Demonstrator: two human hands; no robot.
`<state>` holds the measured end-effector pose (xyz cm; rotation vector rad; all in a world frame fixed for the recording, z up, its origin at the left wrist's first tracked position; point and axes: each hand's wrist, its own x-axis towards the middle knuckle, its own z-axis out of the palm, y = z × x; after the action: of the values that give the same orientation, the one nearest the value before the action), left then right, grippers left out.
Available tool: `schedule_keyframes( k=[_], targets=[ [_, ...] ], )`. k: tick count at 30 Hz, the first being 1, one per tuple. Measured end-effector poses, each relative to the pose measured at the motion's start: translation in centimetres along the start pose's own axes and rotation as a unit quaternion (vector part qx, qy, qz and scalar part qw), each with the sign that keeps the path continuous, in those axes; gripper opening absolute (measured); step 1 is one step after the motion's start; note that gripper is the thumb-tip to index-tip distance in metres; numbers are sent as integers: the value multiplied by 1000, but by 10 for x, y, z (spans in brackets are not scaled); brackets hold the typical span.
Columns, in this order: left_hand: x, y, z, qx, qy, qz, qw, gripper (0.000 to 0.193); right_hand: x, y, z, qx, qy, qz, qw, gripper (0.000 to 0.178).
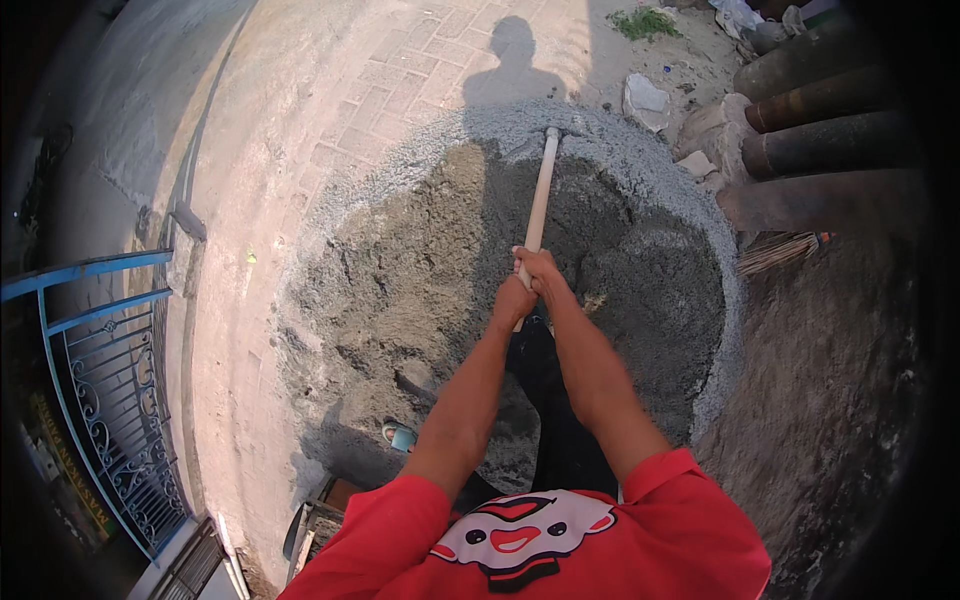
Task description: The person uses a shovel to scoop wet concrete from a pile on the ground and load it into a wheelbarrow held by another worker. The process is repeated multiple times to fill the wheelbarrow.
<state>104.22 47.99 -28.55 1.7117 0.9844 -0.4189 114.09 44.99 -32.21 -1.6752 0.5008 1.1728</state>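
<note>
Both my hands are wrapped round the pale wooden handle of a hoe [543, 190]. My right hand [538, 264] grips a little farther up the handle, and my left hand [514, 297] is closed on it just below, nearer my body. The handle points away from me. Its head lies at the far side of a broad patch of wet grey mortar [400, 270], by a rim of loose gravel [440, 140]; the blade is mostly hidden there. My left foot, in a light blue sandal [400, 436], stands at the near left part of the patch.
Several large dark pipes [840, 145] lie at the right, beside a pale stone block [646, 102] and a bundle of thin sticks [780, 252]. A blue metal gate [115, 400] stands at the left. Brick paving [400, 85] stretches beyond the gravel, with my shadow across it.
</note>
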Motion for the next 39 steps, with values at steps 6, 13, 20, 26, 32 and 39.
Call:
schedule_keyframes(
  k=[6, 13, 20, 26, 32, 39],
  targets=[
    [-36, -6, -15, -71, 56, -34, 995, 39, -28, 2, 17, -30, -64, 14, 997, 21],
    [-97, -32, -34, -68, 74, -26, 995, 37, -72, 39, 32, 14, -128, 38, 991, 15],
    [-190, -91, -101, -79, 122, 14, 989, 29, -163, 80, 104, 114, -260, 86, 955, 26],
    [-405, -179, -128, -148, 93, -64, 982, 24, -218, 213, 146, 189, -235, 181, 936, 49],
    [-687, -310, -141, -87, 118, -168, 975, 34, -274, 414, 232, -113, -193, 218, 950, 46],
    [-1103, -383, -9, 62, 372, -555, 741, 27, -634, 688, 270, -234, -305, 517, 765, 20]
  ],
)
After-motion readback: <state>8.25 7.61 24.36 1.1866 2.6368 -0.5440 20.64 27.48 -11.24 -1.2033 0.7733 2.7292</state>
